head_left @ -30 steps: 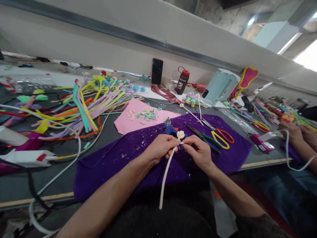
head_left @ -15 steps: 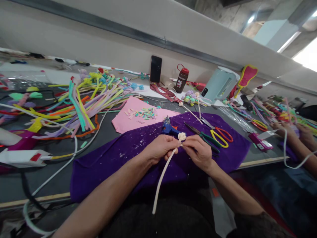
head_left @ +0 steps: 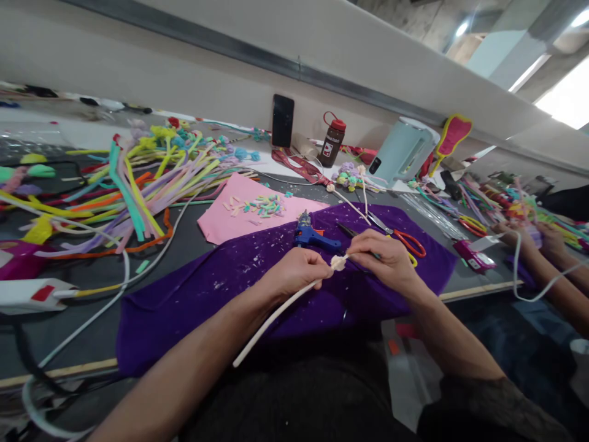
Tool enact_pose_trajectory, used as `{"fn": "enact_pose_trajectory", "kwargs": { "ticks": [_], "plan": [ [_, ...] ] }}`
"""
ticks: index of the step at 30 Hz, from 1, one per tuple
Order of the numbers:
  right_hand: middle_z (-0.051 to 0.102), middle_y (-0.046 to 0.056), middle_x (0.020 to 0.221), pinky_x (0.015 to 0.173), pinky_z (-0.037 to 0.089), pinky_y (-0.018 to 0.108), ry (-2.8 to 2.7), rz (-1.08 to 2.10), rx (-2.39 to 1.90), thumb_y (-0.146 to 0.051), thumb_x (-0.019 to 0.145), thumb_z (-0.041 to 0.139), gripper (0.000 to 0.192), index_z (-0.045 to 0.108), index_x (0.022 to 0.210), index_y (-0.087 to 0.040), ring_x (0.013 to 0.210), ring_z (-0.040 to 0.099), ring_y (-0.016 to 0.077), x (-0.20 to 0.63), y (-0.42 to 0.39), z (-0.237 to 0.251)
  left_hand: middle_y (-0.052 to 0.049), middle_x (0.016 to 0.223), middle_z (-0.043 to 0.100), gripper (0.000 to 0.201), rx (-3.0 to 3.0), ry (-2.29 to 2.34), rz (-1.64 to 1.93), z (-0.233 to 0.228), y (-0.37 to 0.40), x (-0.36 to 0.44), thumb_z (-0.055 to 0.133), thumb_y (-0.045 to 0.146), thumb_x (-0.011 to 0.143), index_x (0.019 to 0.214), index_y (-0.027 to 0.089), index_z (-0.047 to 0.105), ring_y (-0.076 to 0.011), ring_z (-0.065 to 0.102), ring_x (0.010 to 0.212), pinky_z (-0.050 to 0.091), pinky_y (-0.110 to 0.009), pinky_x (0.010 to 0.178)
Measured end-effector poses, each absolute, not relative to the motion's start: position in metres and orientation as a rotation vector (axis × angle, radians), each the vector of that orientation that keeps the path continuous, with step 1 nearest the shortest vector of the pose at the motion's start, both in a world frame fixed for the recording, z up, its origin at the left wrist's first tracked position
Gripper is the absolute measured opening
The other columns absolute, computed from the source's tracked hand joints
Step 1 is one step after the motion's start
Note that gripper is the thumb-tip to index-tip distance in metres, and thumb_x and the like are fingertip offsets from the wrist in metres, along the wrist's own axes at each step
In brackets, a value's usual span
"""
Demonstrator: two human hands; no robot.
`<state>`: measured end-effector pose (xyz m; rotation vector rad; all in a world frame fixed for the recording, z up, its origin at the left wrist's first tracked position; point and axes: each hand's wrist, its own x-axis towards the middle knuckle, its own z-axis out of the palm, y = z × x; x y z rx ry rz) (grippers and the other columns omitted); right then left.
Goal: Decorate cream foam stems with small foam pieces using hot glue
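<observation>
Now, stem: the cream pipe cleaner (head_left: 276, 316) is lying flatter than a second ago, its free end swinging out toward the left forearm instead of hanging straight down.
Left hand: the left hand (head_left: 294, 276) is pinching the stem just below the bud, fingers closed on it.
Right hand: the right hand (head_left: 386, 261) is gripping the far side of the bud, having moved up and outward since a moment before.
Bud: the small cream flower head (head_left: 338, 263) is sitting between the two hands, held above the purple cloth (head_left: 197, 301); the tilt suggests the hands are turning the piece to work its tip.
Just beyond the hands: a blue glue gun (head_left: 309, 234) and red-handled scissors (head_left: 409, 244) are lying on the cloth.
Farther left: a pink sheet (head_left: 221, 221), then the heap of coloured pipe cleaners (head_left: 138, 184) on the surface (head_left: 69, 344).
Far right: another person's hands (head_left: 534, 242) are working apart.
</observation>
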<state>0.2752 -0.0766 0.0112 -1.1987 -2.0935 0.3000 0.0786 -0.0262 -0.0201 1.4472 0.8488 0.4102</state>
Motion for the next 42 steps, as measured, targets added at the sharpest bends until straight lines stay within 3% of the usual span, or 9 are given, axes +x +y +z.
{"fn": "enact_pose_trajectory", "kwargs": {
  "ticks": [7, 31, 42],
  "plan": [
    [0.062, 0.004, 0.081, 0.069, 0.047, 0.027, -2.247, 0.4, -1.164, -0.022, 0.081, 0.053, 0.013, 0.066, 0.081, -0.02, 0.076, 0.058, 0.0138, 0.272, -0.065, 0.014, 0.002, 0.044, 0.052, 0.013, 1.473, 0.867, 0.39, -0.015, -0.029, 0.08, 0.056, 0.026, 0.062, 0.058, 0.015, 0.059, -0.0072, 0.039, 0.04, 0.026, -0.019, 0.04],
    [0.062, 0.004, 0.08, 0.069, 0.045, 0.028, -2.459, 0.229, -1.176, -0.018, 0.082, 0.049, 0.015, 0.063, 0.078, -0.019, 0.075, 0.056, 0.0139, 0.264, -0.069, 0.024, 0.002, 0.046, 0.053, 0.012, 1.513, 0.853, 0.396, -0.016, -0.029, 0.079, 0.055, 0.026, 0.063, 0.059, 0.015, 0.058, -0.0078, 0.042, 0.042, 0.029, -0.019, 0.042],
    [0.062, 0.007, 0.088, 0.074, 0.046, 0.028, -2.51, 0.268, -1.099, -0.018, 0.085, 0.045, 0.019, 0.065, 0.084, -0.017, 0.082, 0.057, 0.0148, 0.266, -0.065, 0.026, 0.003, 0.046, 0.052, 0.013, 1.497, 0.849, 0.381, -0.013, -0.029, 0.077, 0.055, 0.026, 0.063, 0.059, 0.014, 0.058, -0.0078, 0.043, 0.044, 0.03, -0.02, 0.044]
  ]
}}
